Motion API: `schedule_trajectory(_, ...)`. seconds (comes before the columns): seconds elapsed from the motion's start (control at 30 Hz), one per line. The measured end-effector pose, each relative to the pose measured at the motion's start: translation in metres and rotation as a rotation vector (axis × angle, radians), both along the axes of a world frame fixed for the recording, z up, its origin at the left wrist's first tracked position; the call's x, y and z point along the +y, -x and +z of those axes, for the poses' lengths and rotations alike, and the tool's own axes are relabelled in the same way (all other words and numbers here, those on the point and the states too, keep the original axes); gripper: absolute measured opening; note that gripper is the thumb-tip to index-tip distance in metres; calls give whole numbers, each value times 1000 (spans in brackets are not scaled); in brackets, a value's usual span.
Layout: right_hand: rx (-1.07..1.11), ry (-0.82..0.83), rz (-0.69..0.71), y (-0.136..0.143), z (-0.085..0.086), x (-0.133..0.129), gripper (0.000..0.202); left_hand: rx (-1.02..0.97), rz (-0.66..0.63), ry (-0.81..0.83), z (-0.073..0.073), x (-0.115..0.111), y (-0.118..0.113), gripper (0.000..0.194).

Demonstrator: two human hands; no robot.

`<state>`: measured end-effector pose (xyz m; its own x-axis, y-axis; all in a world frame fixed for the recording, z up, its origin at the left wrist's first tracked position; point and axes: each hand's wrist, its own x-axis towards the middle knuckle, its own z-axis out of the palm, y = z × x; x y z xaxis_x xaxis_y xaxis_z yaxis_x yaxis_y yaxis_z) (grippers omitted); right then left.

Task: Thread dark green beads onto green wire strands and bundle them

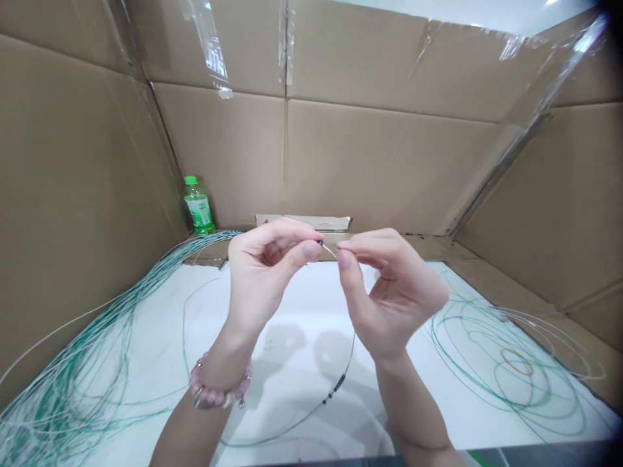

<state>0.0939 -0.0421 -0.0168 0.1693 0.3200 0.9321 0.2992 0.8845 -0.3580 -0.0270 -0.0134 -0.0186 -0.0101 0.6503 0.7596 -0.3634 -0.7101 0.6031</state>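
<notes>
Along the lower left of the frame a loose bundle of green and white wires (73, 383) sweeps up toward a green-capped bottle (198, 206) standing against the cardboard wall (341, 155). Just left of centre, the left hand (265, 266), a pink bead bracelet (219, 392) on its wrist, has thumb and forefinger pressed together on a small dark bead (321, 242). A short bare stretch of thin wire (329, 249) bridges the gap to the right hand (389, 285), whose thumb and forefinger are clamped on that wire. Below the hands the same wire hangs down, carrying a few dark beads (335, 388) already strung above the white table (302, 337); by that, the stringing looks begun, with one bead at the wire's tip. At the lower right lie finished-looking green wire coils (506, 370), with a tan rubber band (516, 362) on them.
</notes>
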Motion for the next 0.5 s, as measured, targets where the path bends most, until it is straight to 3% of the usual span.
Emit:
schedule_trajectory(0.1,-58,-50,-84,-2,1,-1,21,7,13,-2,0,0,0,7)
schedule_trajectory(0.5,-120,-49,-105,-4,2,-3,20,37,27,-64,2,-2,0,10)
